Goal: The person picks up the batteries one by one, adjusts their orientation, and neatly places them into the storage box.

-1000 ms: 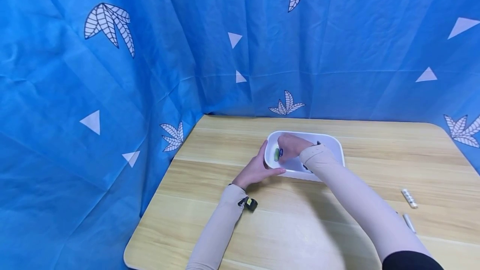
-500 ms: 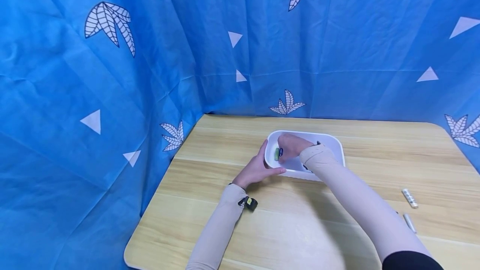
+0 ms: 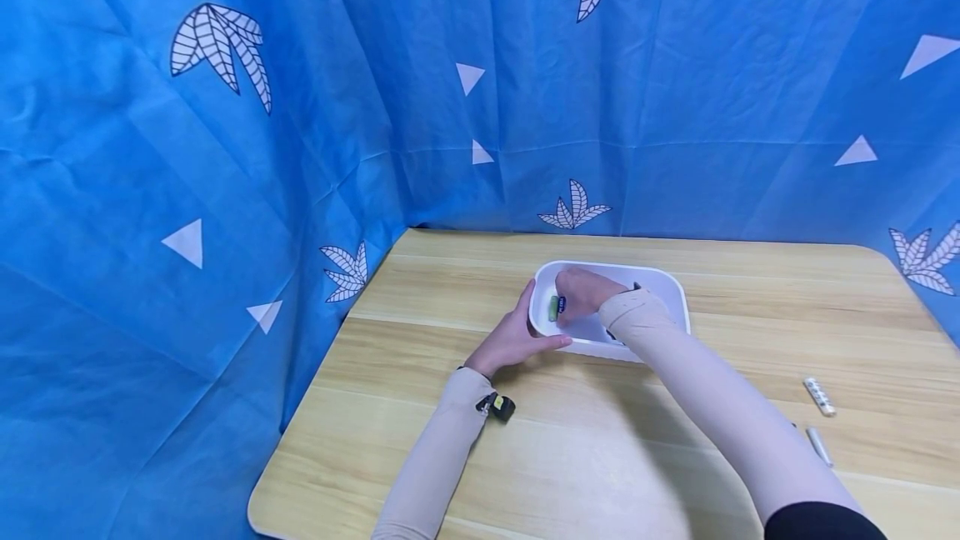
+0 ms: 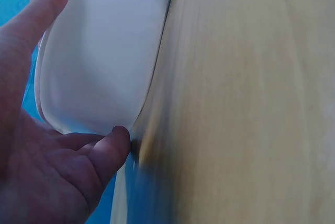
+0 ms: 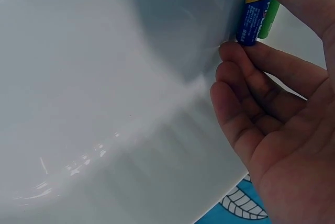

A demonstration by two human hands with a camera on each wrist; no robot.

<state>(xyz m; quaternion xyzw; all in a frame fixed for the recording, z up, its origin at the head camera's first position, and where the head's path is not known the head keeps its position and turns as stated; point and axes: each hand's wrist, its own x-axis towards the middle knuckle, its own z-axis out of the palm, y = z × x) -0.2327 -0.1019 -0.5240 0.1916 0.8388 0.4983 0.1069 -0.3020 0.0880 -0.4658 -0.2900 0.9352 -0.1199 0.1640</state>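
A white plastic tub (image 3: 671,294) stands on the wooden table. My left hand (image 3: 513,340) grips its left end, thumb along the near side and fingers at the outer left wall. My right hand (image 3: 585,292) reaches down inside, toward the left end. Between its thumb and index finger it pinches a blue battery (image 5: 252,19) with a yellow-orange band; the other fingers are bent in below. Right beside that battery is a green battery (image 5: 269,21), partly hidden behind it in the right wrist view. In the head view the right forearm covers part of the tub's near side.
On the right of the wooden table (image 3: 420,290) lie a white patterned cylinder (image 3: 819,397) and a plain greyish one (image 3: 819,446), the latter close to the right sleeve. A blue curtain (image 3: 450,107) hangs behind the table and along its left side.
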